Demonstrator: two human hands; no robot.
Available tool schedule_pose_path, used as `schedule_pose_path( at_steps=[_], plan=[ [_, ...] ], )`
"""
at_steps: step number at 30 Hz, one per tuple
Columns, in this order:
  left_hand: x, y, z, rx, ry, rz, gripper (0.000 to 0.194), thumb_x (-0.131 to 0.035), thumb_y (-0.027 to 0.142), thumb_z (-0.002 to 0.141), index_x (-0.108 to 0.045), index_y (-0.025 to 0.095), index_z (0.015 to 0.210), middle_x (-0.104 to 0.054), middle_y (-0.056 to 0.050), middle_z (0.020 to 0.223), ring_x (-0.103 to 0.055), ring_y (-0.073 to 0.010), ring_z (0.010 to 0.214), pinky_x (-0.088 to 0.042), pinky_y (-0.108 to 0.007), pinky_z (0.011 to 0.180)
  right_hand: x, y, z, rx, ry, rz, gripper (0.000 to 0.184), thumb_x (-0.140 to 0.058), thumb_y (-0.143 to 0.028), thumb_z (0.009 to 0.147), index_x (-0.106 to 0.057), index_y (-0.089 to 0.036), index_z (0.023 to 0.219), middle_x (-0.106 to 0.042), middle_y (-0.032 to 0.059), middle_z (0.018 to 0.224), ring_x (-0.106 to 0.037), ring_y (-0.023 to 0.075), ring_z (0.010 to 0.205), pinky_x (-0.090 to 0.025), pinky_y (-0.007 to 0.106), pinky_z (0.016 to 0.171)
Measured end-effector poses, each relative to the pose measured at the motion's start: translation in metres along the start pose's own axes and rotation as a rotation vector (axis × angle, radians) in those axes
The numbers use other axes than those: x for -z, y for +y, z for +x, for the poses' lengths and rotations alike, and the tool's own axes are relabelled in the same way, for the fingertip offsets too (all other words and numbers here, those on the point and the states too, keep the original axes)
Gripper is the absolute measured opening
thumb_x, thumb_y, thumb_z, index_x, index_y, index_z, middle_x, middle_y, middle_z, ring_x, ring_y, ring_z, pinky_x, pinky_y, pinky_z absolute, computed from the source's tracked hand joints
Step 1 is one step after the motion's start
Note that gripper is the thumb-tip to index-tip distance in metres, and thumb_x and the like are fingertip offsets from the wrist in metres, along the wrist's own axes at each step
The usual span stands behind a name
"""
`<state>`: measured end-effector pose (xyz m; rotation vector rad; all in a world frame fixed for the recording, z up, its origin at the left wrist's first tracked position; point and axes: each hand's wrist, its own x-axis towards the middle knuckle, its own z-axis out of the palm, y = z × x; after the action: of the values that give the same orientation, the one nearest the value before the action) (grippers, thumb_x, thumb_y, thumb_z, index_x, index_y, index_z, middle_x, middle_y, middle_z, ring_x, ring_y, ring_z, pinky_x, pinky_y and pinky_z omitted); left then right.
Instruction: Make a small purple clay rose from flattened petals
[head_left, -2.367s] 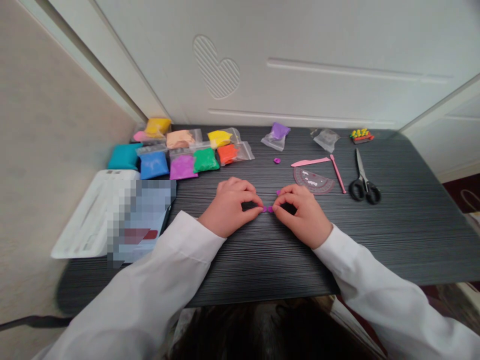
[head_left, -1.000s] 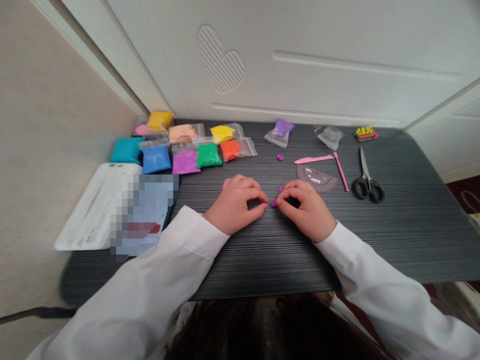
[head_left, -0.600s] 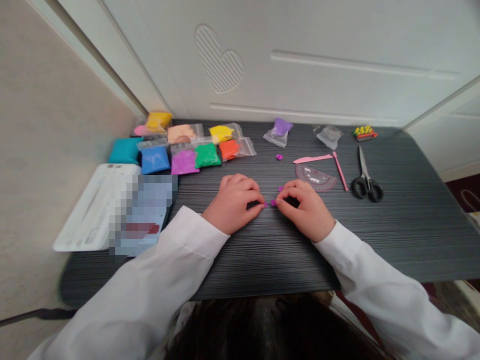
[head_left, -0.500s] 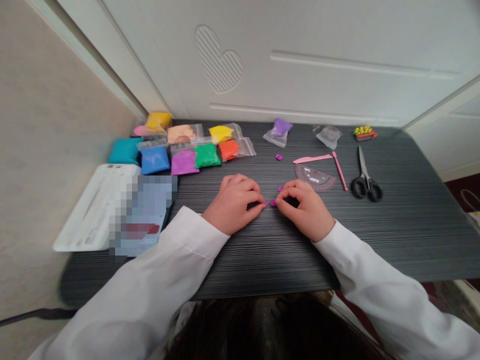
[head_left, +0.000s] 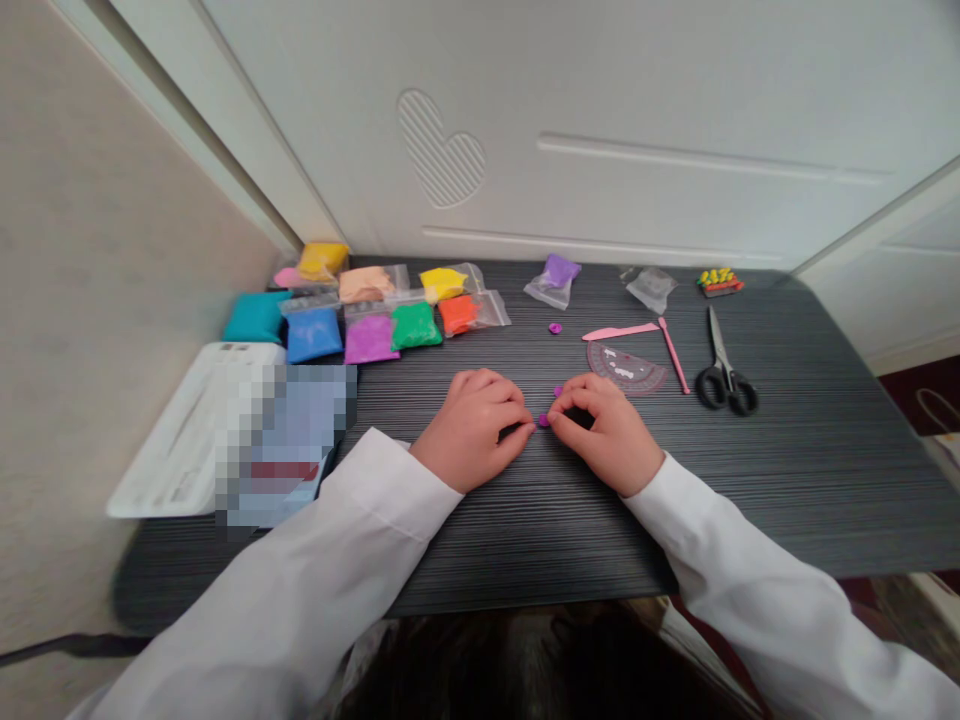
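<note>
My left hand (head_left: 480, 430) is closed in a pinch over the desk, its thumb and index fingertips on a tiny bit of purple clay that is mostly hidden now. Close to its right, my right hand (head_left: 606, 430) pinches a small purple clay piece (head_left: 544, 420). The two sets of fingertips almost meet. Another bit of purple clay (head_left: 558, 391) lies just behind the right index finger, partly covered. Farther back on the dark desk (head_left: 487, 550) rests a small rounded purple clay piece (head_left: 555, 328).
Bags of coloured clay, such as a green one (head_left: 416, 325), crowd the back left. A white tray (head_left: 161, 450) and a blurred screen device (head_left: 292, 430) lie left. Behind my right hand are a protractor (head_left: 637, 374), a pink knife (head_left: 619, 332), a pink stick (head_left: 673, 355) and scissors (head_left: 724, 375).
Purple clay bridged both pinches at first, then a gap opened between the fingertips. Now my left fingertips are closer to the right hand's piece. The camera view has shifted slightly.
</note>
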<state>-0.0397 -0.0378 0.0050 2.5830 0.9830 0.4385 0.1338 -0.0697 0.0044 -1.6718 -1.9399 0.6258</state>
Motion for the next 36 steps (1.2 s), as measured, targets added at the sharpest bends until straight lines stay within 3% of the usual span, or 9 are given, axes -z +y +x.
schedule_pose_path(
  at_steps=[24, 36],
  plan=[
    [-0.0029, -0.0016, -0.0002, 0.028, 0.005, 0.002, 0.016, -0.045, 0.028, 0.077, -0.058, 0.022, 0.083, -0.055, -0.001, 0.083, -0.041, -0.0184, 0.089, -0.029, -0.035, 0.079, -0.0008, -0.0007, -0.0017, 0.030, -0.048, -0.089, 0.011, -0.052, -0.028, 0.071, -0.062, -0.022, 0.071, -0.054, 0.0014, 0.086, -0.046, 0.0173, 0.086, -0.031, 0.035, 0.078],
    [-0.0040, -0.0014, -0.0005, 0.020, 0.023, 0.017, 0.016, -0.044, 0.028, 0.077, -0.058, 0.021, 0.082, -0.055, -0.001, 0.083, -0.041, -0.0186, 0.090, -0.029, -0.035, 0.079, -0.0062, -0.0039, -0.0029, 0.014, -0.011, -0.189, 0.012, -0.050, -0.028, 0.072, -0.058, -0.020, 0.069, -0.053, 0.0021, 0.084, -0.045, 0.0181, 0.086, -0.029, 0.034, 0.075]
  ],
)
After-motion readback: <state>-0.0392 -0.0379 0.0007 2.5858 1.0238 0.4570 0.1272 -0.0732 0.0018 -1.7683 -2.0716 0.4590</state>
